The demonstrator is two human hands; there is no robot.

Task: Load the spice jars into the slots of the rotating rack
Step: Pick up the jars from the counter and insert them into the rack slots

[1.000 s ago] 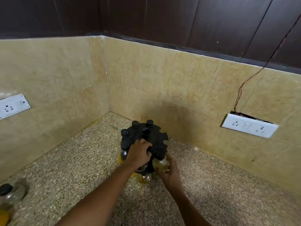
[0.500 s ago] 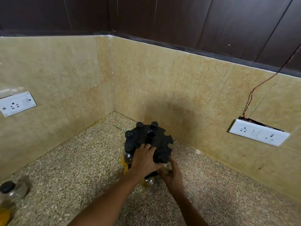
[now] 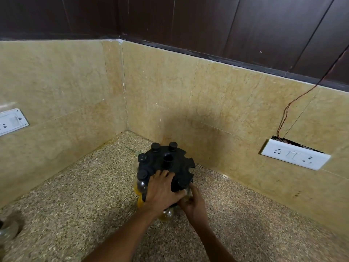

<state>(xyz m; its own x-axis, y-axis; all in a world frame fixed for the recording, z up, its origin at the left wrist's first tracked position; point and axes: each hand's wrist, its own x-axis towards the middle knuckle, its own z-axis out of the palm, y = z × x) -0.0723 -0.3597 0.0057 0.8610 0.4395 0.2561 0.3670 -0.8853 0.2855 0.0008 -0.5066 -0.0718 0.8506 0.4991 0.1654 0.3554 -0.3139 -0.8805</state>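
Observation:
The black rotating rack (image 3: 170,163) stands on the speckled counter near the corner. Several clear jars with black caps, such as one jar (image 3: 142,175) at its left side, hang in its rim slots, and empty notches show on the right. My left hand (image 3: 161,190) lies flat over the rack's near edge and grips it. My right hand (image 3: 192,202) is closed around a jar (image 3: 187,193) at the rack's near right slot. That jar is mostly hidden by my fingers. Another jar (image 3: 166,214) hangs low below my left wrist.
A loose glass jar (image 3: 7,230) sits at the far left edge of the counter. White wall sockets are on the left wall (image 3: 11,121) and the right wall (image 3: 294,154), with a brown wire (image 3: 294,103) running up from the right one. Tiled walls close the corner.
The view shifted so the rack sits further right and lower in frame. My left hand slid further over the rack top; my right hand stays on the jar at the near right slot.

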